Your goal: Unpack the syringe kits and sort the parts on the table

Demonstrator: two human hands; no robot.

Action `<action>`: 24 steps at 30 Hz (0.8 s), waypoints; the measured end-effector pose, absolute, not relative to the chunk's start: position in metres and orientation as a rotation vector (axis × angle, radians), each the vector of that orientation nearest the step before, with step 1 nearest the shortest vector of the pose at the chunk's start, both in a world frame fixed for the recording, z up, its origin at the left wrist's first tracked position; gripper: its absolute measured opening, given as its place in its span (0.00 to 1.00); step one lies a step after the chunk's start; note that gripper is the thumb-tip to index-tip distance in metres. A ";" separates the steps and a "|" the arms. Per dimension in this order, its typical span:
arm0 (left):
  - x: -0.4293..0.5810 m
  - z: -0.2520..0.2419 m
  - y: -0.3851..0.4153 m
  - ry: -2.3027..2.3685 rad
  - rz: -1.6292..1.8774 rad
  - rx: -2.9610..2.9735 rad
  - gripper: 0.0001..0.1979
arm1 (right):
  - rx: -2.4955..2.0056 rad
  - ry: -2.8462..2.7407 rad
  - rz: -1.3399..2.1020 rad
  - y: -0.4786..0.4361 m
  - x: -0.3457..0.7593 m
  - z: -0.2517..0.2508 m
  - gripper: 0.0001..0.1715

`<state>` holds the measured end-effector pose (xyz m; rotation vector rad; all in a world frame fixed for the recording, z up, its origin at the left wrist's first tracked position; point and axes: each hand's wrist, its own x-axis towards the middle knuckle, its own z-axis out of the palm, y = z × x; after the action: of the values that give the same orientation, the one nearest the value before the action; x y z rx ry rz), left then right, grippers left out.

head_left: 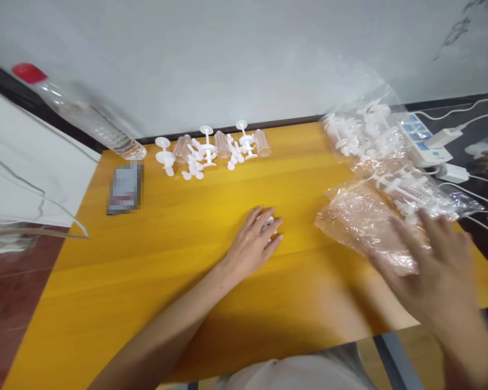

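Note:
My left hand (252,242) rests on the middle of the table, its fingers curled over small white plastic pieces (270,223). Most of these pieces are hidden under the fingers. Over the near right side, my right hand (439,276) is spread open and blurred, close to a crinkled clear plastic bag (366,216). Whether it touches the bag I cannot tell. Beyond it lies another clear bag with white plunger-like parts and clear tubes (417,192). A larger clear bag of white parts (361,130) leans at the back.
Along the wall stand clear ribbed tubes (222,145), white disc-ended plungers (207,146) and small white knobbed pieces (194,162). A red-capped bottle (93,122) and a blurred-out packet (124,187) are at left. A power strip with cables (423,138) sits at the right edge.

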<state>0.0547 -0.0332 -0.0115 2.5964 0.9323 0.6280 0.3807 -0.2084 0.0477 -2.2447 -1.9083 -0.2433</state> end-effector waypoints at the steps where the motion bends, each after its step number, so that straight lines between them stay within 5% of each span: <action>1: 0.055 -0.012 -0.034 0.921 0.638 2.595 0.17 | -2.196 -1.965 -0.294 -0.191 0.369 0.045 0.48; 8: 0.053 -0.012 -0.038 0.879 0.672 2.545 0.17 | -2.274 -1.763 -0.431 -0.130 0.362 0.029 0.33; 11: 0.041 -0.001 -0.039 0.880 0.592 2.454 0.28 | -2.124 -1.737 -0.458 -0.128 0.344 0.041 0.30; 14: 0.021 0.011 -0.044 0.971 0.535 2.319 0.37 | -1.813 -1.856 -0.118 -0.127 0.307 0.046 0.24; 18: -0.001 0.014 -0.058 1.156 0.593 2.273 0.35 | -1.543 -2.054 0.482 -0.114 0.265 0.034 0.24; 21: -0.004 0.008 -0.065 1.190 0.671 2.322 0.31 | -1.550 -2.058 0.596 -0.097 0.250 0.023 0.26; 24: -0.003 0.004 -0.067 1.144 0.723 2.328 0.20 | -1.628 -2.077 0.646 -0.086 0.248 0.021 0.16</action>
<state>-0.0027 -0.0666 0.0037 2.3275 1.1436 0.7225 0.2483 -0.0858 0.0209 -1.6280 -2.0770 0.6460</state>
